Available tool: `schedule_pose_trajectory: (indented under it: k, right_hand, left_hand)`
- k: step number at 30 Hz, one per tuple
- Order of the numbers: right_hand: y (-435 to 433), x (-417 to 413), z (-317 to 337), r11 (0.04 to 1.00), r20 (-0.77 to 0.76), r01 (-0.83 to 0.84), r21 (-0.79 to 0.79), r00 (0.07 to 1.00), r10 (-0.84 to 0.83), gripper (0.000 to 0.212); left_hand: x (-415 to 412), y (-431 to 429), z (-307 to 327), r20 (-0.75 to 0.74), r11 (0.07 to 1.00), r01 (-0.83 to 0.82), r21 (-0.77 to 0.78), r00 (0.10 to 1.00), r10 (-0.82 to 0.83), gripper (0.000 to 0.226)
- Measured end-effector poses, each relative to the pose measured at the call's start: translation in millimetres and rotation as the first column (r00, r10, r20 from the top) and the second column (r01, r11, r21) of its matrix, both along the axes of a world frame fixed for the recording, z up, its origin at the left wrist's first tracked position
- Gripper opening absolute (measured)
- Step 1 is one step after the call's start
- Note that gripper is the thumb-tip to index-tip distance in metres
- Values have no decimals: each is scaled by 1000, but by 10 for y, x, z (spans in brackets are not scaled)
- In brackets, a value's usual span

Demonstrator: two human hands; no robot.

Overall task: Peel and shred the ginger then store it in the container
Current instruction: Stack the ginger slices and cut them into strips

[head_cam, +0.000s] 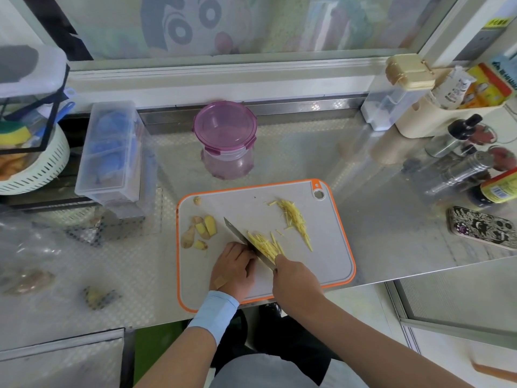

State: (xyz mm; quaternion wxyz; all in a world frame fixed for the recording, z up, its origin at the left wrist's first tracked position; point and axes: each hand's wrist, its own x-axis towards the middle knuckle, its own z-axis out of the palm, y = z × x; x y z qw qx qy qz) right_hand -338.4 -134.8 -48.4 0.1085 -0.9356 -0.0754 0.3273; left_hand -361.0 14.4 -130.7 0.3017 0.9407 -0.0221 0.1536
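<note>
On the grey, orange-rimmed cutting board my right hand grips the handle of a knife, blade pointing up-left. Fresh ginger shreds lie against the blade's right side. My left hand sits with curled fingers against the blade's left side; what it presses down is hidden. A second row of ginger shreds lies further right. Ginger pieces and peel rest at the board's left. The purple-lidded container stands closed behind the board.
A clear plastic box and a white colander stand at the left. Bottles and shakers and a phone crowd the right. Ginger scraps lie on the steel counter at the front left.
</note>
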Motion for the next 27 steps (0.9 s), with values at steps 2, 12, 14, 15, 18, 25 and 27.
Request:
schedule_pose_trajectory:
  k: [2, 12, 14, 15, 18, 25, 27]
  right_hand:
    - [15, -3, -2, 1000, -6, 3, 2, 1000, -3, 12]
    - [147, 92, 15, 1000, -5, -2, 14, 1000, 2, 11]
    - [126, 81, 16, 1000, 6, -17, 3, 1000, 17, 12]
    - [109, 70, 20, 1000, 6, -13, 4, 1000, 13, 13]
    - [41, 21, 36, 1000, -4, 1, 8, 1000, -1, 12]
    - [117, 64, 2, 1000, -5, -4, -8, 1000, 4, 12]
    - [168, 106, -1, 1000, -6, -2, 8, 1000, 2, 11]
  left_hand:
    - [0, 1, 5, -6, 1000, 4, -11, 1000, -4, 17]
    - [-5, -2, 1, -23, 1000, -14, -9, 1000, 14, 13]
    - [-4, 3, 2, -16, 1000, -14, -2, 1000, 14, 14]
    - [-3, 8, 2, -15, 1000, -12, 2, 1000, 12, 14]
    - [-6, 4, 12, -1, 1000, -12, 0, 1000, 12, 16]
    - [-3, 10, 1, 0, 1000, 3, 7, 1000, -3, 13]
    - [-7, 7, 7, -1, 1000, -3, -6, 1000, 3, 15]
